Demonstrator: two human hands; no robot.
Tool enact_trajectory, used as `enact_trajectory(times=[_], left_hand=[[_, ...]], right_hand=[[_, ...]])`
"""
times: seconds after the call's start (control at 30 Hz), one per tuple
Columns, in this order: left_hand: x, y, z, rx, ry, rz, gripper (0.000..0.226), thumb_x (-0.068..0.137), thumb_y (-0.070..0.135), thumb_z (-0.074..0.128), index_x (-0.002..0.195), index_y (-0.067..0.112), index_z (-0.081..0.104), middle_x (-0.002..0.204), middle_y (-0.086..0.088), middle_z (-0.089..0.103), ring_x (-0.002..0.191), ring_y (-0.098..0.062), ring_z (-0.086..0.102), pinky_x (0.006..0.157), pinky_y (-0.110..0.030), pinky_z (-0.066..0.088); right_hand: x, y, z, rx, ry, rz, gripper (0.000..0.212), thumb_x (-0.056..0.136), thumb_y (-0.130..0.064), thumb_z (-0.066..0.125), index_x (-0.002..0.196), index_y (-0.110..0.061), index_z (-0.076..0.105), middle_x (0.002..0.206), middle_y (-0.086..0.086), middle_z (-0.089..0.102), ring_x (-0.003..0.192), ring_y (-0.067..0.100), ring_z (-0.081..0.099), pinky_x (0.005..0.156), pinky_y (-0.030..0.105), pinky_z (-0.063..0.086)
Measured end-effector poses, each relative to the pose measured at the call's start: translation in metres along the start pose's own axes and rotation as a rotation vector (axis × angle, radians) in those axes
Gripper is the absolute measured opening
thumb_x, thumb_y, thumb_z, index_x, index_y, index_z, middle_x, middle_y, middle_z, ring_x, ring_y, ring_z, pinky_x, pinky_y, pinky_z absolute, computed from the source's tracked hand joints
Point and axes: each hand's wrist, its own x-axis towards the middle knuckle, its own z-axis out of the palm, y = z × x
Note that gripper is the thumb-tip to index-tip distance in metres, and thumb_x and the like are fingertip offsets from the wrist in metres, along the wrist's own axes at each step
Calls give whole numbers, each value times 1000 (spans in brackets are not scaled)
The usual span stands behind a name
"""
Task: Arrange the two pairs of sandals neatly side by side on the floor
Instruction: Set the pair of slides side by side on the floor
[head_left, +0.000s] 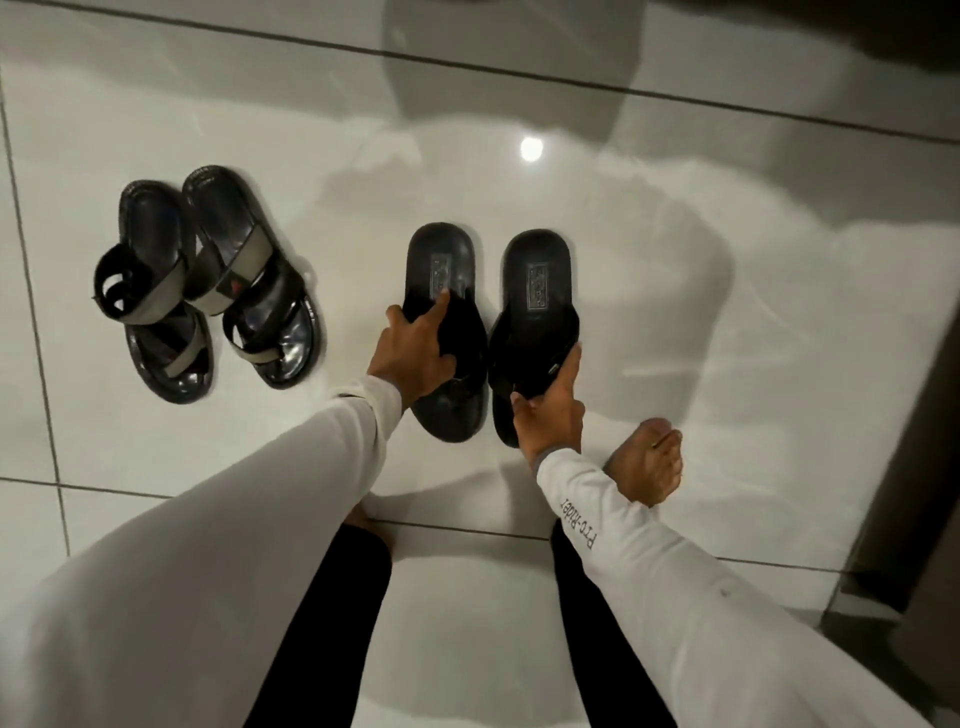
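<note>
The floor (675, 322) is glossy white tile with dark grout lines, and it reflects a round lamp; a dark wall or door edge (914, 415) closes the right side. The strapped grey-and-black pair (208, 291) stands at the left, its two sandals touching, well apart from the plain black pair. The left hand (415, 358) grips the left black sandal (447, 332) over its strap — the right hand (550, 410) clasps the right black sandal (535, 332) at its toe end. Bare tile lies open beyond the heels. A bare foot (649, 462) rests just beside the right hand.
</note>
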Motion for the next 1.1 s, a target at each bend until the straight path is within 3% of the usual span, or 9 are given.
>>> enact_trajectory(times=[0.13, 0.3, 0.4, 0.57, 0.7, 0.8, 0.9, 1.0, 1.1], left_hand=[[7, 46, 9, -60, 22, 16, 79, 86, 19, 62, 152, 31, 21, 136, -20, 28, 104, -53, 55, 100, -47, 48], [25, 123, 16, -83, 68, 71, 77, 85, 18, 62, 150, 31, 24, 134, -17, 29, 97, -43, 54, 98, -44, 48], [36, 163, 22, -233, 131, 108, 69, 82, 14, 63, 144, 23, 32, 121, -12, 32, 88, -28, 47, 95, -40, 49], [53, 212, 33, -457, 185, 39, 64, 80, 14, 65, 137, 12, 38, 123, -13, 45, 96, -24, 48, 86, -30, 44], [56, 222, 42, -565, 164, 68, 66, 74, 13, 66, 136, 13, 40, 122, -9, 54, 103, -25, 58, 86, -34, 53], [53, 220, 43, -571, 131, 120, 66, 78, 9, 65, 139, 14, 39, 122, -5, 58, 102, -19, 56, 83, -28, 48], [51, 211, 38, -539, 40, 145, 75, 83, 8, 60, 149, 17, 26, 128, -1, 56, 115, -24, 54, 95, -32, 46], [47, 196, 34, -495, -30, 142, 88, 86, 12, 60, 155, 19, 6, 157, -7, 34, 141, -29, 38, 108, -31, 35], [29, 173, 29, -401, 9, 149, 91, 88, 22, 62, 156, 20, 2, 161, -8, 26, 145, -29, 31, 113, -34, 30]], right_hand=[[27, 1, -44, -42, 39, -49, 96, 89, -14, 62, 156, -34, -2, 138, 18, 57, 115, 45, 59, 99, 50, 49], [69, 7, -108, -24, 103, -71, 97, 86, -15, 67, 155, -38, 3, 132, 18, 62, 115, 43, 61, 101, 51, 50], [90, 12, -144, 9, 131, -70, 96, 85, -14, 68, 155, -37, 7, 136, 16, 59, 119, 42, 58, 104, 50, 48], [122, 18, -192, 31, 177, -40, 100, 82, -11, 73, 155, -36, 10, 133, 19, 58, 119, 43, 57, 103, 54, 48], [135, 19, -209, 5, 162, -28, 103, 79, -12, 75, 154, -39, 10, 132, 20, 57, 118, 44, 58, 100, 58, 49], [138, 20, -212, -13, 145, -31, 106, 77, -9, 76, 155, -37, 10, 132, 20, 57, 118, 44, 59, 102, 54, 49], [133, 21, -208, -24, 145, -64, 104, 77, -7, 74, 156, -32, 10, 135, 20, 56, 121, 43, 57, 103, 53, 48], [120, 24, -201, -87, 184, -98, 104, 76, -14, 75, 155, -32, 10, 149, 15, 46, 126, 41, 54, 104, 50, 48], [95, 30, -192, -240, 167, -109, 106, 74, -19, 79, 156, -28, 11, 153, 14, 41, 125, 43, 53, 103, 51, 47]])
